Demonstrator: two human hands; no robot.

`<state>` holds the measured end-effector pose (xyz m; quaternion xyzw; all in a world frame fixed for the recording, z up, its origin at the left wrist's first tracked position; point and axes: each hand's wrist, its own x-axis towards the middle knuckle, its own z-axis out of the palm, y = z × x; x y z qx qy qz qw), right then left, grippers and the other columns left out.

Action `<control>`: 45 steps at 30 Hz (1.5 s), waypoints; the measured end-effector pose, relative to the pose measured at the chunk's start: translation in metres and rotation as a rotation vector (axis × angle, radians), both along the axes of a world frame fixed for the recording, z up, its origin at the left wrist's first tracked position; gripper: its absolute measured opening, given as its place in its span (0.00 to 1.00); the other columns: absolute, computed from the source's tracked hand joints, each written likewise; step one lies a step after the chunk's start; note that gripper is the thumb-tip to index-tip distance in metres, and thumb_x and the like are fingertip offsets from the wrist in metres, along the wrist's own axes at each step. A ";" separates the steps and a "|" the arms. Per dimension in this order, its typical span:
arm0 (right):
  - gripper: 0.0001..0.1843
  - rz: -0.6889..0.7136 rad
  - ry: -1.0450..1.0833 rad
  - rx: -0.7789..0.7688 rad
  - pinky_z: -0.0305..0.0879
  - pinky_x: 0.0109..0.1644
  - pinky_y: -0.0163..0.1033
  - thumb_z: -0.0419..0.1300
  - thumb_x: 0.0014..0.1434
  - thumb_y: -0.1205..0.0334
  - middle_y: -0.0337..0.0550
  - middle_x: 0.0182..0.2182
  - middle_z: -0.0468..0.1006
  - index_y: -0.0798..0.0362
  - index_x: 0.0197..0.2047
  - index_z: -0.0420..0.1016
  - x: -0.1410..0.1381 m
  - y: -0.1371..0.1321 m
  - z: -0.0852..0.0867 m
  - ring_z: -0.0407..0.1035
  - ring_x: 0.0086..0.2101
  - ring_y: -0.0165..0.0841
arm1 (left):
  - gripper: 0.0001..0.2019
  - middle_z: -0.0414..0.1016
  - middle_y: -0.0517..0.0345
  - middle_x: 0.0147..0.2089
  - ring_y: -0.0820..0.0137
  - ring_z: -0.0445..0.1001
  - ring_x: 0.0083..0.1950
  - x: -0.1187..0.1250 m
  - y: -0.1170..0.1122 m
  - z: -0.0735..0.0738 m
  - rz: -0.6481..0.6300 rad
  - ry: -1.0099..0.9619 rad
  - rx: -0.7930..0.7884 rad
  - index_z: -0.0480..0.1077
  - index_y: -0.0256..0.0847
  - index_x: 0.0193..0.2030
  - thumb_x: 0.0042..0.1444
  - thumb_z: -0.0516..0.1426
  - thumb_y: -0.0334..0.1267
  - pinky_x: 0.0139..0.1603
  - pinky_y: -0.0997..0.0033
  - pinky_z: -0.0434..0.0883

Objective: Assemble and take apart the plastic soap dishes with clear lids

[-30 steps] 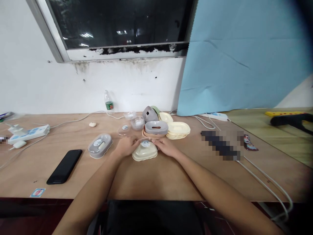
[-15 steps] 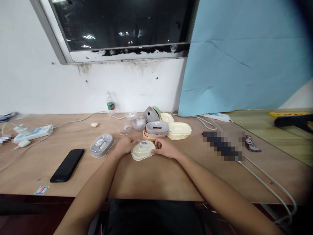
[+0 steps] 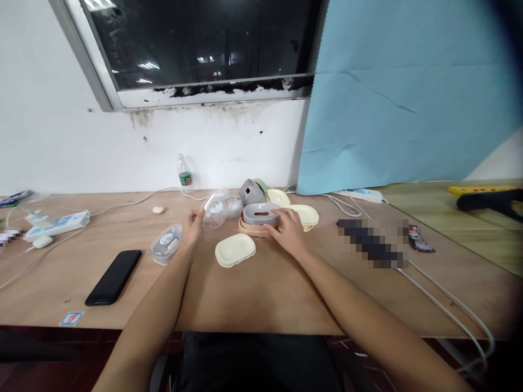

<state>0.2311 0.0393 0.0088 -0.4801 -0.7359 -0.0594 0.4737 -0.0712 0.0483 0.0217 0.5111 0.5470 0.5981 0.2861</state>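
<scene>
A cream soap-dish base lies bare on the wooden table between my arms. My left hand is raised behind it, pinching a clear plastic lid with a round sticker, tilted upright. My right hand rests on the grey tray that sits in a pinkish base; its fingers curl over the tray's near edge. A closed grey soap box with a clear lid lies left of my left wrist.
Behind the grey tray lie a stack of cream bases, a grey part and more clear lids. A black phone, a power strip, a water bottle and white cables are on the table.
My left hand lifted the clear lid off the cream base and raised it toward the back. My right hand left the cream base and moved onto the grey tray.
</scene>
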 end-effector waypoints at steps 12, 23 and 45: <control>0.13 0.160 -0.038 0.071 0.61 0.58 0.57 0.61 0.58 0.57 0.47 0.50 0.73 0.46 0.47 0.76 0.001 0.000 -0.001 0.62 0.54 0.45 | 0.14 0.74 0.54 0.45 0.63 0.74 0.43 0.001 -0.002 -0.017 0.118 0.826 -0.032 0.72 0.44 0.38 0.53 0.59 0.51 0.42 0.68 0.67; 0.11 0.515 -0.334 0.008 0.63 0.56 0.53 0.62 0.58 0.58 0.45 0.49 0.76 0.47 0.45 0.78 -0.035 -0.024 -0.007 0.63 0.54 0.43 | 0.14 0.76 0.52 0.44 0.63 0.75 0.45 -0.003 0.001 -0.021 0.031 0.870 -0.035 0.73 0.43 0.42 0.59 0.54 0.49 0.46 0.68 0.68; 0.11 0.546 -0.414 -0.085 0.66 0.44 0.43 0.58 0.61 0.55 0.46 0.37 0.78 0.51 0.43 0.77 -0.038 -0.028 -0.006 0.71 0.39 0.37 | 0.29 0.76 0.52 0.50 0.59 0.74 0.49 0.023 -0.026 -0.004 -0.558 0.735 -0.105 0.71 0.44 0.54 0.48 0.60 0.58 0.50 0.61 0.69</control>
